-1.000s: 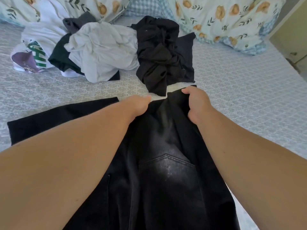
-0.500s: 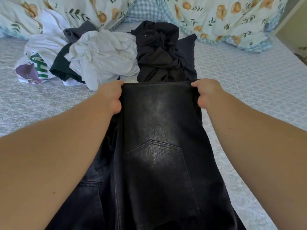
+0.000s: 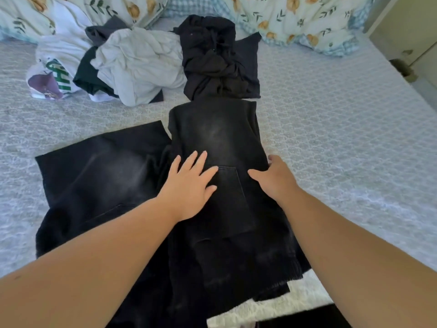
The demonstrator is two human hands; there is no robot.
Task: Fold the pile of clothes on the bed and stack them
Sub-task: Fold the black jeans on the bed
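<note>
We lean over a bed (image 3: 343, 143) covered in a pale patterned spread, both bare arms stretched forward onto a pair of black denim shorts (image 3: 212, 143) laid out in front of us. The shorts lie flat in the near middle of the bed, one leg pointing away from us toward the heap of laundry, the other leg (image 3: 101, 162) splayed out to our left. Our left hand (image 3: 189, 188) rests palm down on the far-pointing leg, fingers straight and spread, its fingertips just beside the top edge of the back pocket (image 3: 229, 200). Our right hand (image 3: 274, 178) lies on the same leg at its right edge, thumb stretched flat across the cloth toward the pocket; its fingers reach the edge of the denim, and we cannot tell whether they curl under it. The two hands sit apart, with the pocket between them.

Beyond the shorts, well away from both hands, the unfolded pile waits: a crumpled black garment (image 3: 212, 60) almost touching the hem of the far leg, a rumpled white garment (image 3: 139, 65) to its left, a dark green piece (image 3: 85, 74) tucked partly beneath that, and a white shirt with green lettering (image 3: 54, 74) at the far left. Floral pillows (image 3: 295, 17) line the head of the bed.
</note>
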